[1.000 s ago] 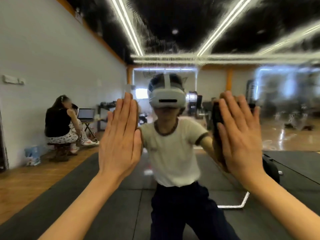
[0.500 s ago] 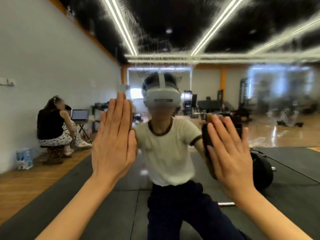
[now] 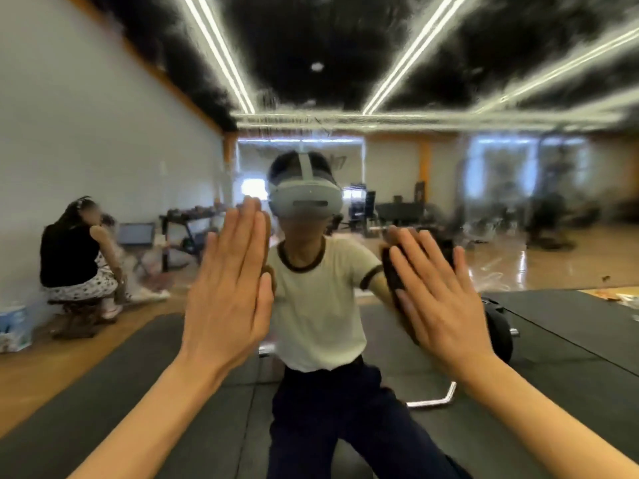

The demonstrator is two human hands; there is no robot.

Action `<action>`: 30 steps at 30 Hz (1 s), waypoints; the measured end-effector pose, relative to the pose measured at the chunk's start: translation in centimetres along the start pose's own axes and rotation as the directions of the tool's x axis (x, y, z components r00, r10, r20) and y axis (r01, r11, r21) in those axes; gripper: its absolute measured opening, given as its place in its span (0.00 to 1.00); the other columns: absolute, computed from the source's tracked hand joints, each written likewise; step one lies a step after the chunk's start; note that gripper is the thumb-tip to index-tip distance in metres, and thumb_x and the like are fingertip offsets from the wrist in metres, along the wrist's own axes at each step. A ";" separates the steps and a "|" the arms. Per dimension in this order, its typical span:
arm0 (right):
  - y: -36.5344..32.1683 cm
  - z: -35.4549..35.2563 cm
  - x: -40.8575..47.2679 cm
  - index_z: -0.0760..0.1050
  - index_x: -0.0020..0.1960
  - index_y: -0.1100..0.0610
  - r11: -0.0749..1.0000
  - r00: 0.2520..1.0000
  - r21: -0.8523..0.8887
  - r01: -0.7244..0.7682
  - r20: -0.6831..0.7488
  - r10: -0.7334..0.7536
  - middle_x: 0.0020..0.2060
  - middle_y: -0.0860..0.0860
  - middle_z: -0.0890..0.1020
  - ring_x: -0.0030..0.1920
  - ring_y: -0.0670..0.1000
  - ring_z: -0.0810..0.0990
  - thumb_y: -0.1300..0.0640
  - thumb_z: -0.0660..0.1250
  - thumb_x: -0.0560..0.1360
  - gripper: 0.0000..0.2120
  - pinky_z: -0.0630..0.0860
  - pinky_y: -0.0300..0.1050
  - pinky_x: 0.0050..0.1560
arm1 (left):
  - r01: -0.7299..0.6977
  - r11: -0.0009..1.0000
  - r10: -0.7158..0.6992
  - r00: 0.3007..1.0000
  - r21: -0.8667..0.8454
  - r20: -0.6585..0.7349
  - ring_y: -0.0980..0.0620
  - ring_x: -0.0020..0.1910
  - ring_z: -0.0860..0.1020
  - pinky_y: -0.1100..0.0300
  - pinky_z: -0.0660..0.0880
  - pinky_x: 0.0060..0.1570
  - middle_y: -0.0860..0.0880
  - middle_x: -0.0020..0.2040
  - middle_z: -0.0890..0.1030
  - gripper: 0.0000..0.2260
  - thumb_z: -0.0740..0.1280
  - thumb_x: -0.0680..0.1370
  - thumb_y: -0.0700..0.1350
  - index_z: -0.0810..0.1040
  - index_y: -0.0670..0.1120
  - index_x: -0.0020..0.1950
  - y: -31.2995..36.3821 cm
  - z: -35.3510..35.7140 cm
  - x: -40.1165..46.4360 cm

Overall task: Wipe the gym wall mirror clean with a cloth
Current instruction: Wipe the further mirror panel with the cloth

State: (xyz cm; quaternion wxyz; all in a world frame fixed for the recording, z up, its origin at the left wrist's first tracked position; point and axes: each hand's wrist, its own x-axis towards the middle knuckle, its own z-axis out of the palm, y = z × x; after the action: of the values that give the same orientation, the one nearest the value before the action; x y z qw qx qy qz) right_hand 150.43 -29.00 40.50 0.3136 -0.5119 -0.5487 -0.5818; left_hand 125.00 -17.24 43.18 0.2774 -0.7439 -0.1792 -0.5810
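Note:
The wall mirror [image 3: 449, 209] fills the whole view, with smeared, streaky patches across its upper and right parts. My left hand [image 3: 230, 292] lies flat on the glass with straight fingers pointing up. My right hand [image 3: 439, 299] presses a dark cloth [image 3: 392, 271] against the mirror with spread, straight fingers; only the cloth's edges show around the hand. My own reflection, in a white shirt and a headset, sits between the two hands.
In the reflection a person [image 3: 72, 261] sits by the left wall near a laptop. Dark floor mats, a weight plate [image 3: 498, 333] with a bar, and gym machines at the back right also appear in the glass.
My right hand has slid the cloth down the mirror from about head height to chest height. My left hand stays flat on the glass in about the same place.

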 end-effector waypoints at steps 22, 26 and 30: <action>-2.4 1.0 6.6 0.64 0.77 0.63 0.976 0.974 0.145 -0.160 -0.140 0.180 0.77 0.59 0.64 0.79 0.55 0.55 0.65 0.60 0.81 0.25 0.41 0.53 0.80 | 0.095 0.990 -0.089 0.994 0.104 -0.060 0.50 0.82 0.44 0.56 0.39 0.80 0.42 0.82 0.47 0.29 0.52 0.82 0.42 0.45 0.39 0.82 4.3 3.1 1.8; -7.2 2.3 11.1 0.66 0.77 0.60 0.976 0.988 0.186 0.111 -0.127 -0.088 0.77 0.56 0.66 0.78 0.56 0.61 0.58 0.55 0.84 0.22 0.48 0.54 0.80 | 0.129 0.990 -0.125 0.990 0.062 -0.069 0.53 0.82 0.43 0.58 0.40 0.79 0.41 0.82 0.49 0.28 0.52 0.83 0.45 0.47 0.38 0.81 4.2 3.0 1.9; 1.2 0.7 8.7 0.67 0.76 0.62 0.989 0.988 0.140 0.047 -0.150 -0.025 0.75 0.59 0.68 0.77 0.58 0.63 0.61 0.59 0.82 0.22 0.52 0.57 0.78 | 0.099 0.990 -0.094 0.994 0.100 -0.058 0.51 0.82 0.44 0.57 0.39 0.79 0.42 0.82 0.49 0.29 0.53 0.82 0.43 0.50 0.37 0.81 4.2 3.1 1.8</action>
State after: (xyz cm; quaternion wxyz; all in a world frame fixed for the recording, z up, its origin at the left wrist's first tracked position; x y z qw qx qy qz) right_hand 149.28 -26.90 48.98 0.3788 -0.4336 -0.5735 -0.5828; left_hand 130.35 -18.67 43.56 0.2915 -0.7035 -0.2371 -0.6032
